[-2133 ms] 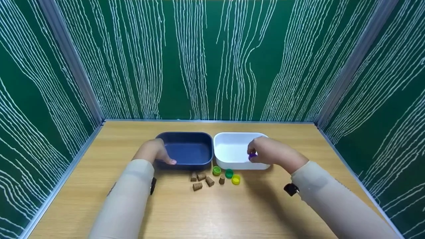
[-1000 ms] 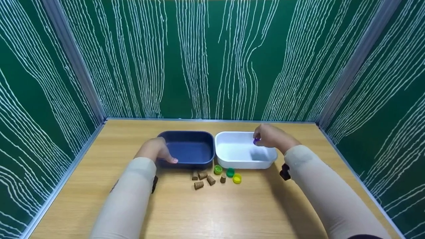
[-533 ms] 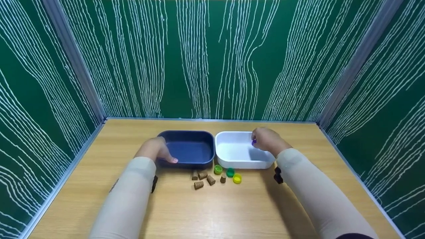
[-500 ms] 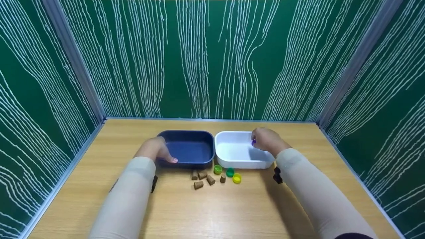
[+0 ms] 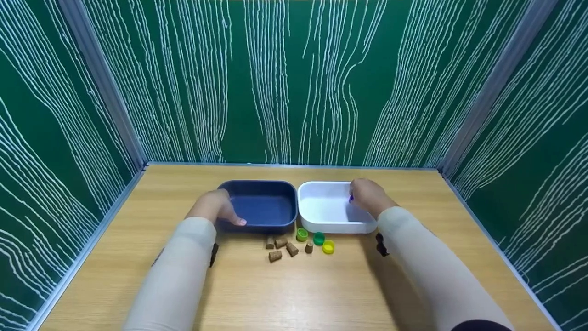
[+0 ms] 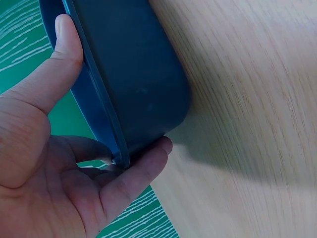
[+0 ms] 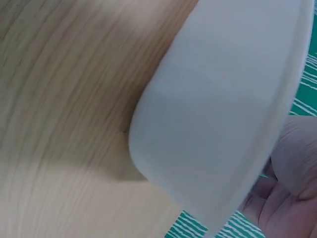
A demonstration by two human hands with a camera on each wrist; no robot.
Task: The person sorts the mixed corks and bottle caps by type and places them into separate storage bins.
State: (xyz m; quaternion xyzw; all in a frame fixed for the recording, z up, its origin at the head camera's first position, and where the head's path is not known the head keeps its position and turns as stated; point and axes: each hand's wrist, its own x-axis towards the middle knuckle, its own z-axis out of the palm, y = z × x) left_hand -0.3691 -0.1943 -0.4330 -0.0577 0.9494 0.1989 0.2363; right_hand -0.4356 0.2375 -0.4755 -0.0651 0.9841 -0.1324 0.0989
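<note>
My left hand (image 5: pixel 212 208) grips the left end of a dark blue plastic tub (image 5: pixel 264 228); in the left wrist view the thumb lies over the rim and the fingers (image 6: pixel 136 178) reach round the corner of the tub (image 6: pixel 133 74). At the right end of a white tub (image 5: pixel 337 227), my right hand (image 5: pixel 370 195) is lowered over the inside and pinches a small purple cap (image 5: pixel 351 199), mostly covered by the fingers. In the right wrist view the white tub's wall (image 7: pixel 213 109) hides much of that hand (image 7: pixel 292 183).
In front of the tubs lie several corks (image 5: pixel 280 242) and three bottle caps: light green (image 5: pixel 302 234), green (image 5: pixel 319 238) and yellow (image 5: pixel 328 247). The wooden table (image 5: pixel 294 294) is bordered by green walls (image 5: pixel 257 92) with white streaks. Both tubs stand side by side.
My right hand has lifted the purple cap from the white tub's front toward its back right, then lowered a little. The left hand keeps its place on the dark blue tub.
</note>
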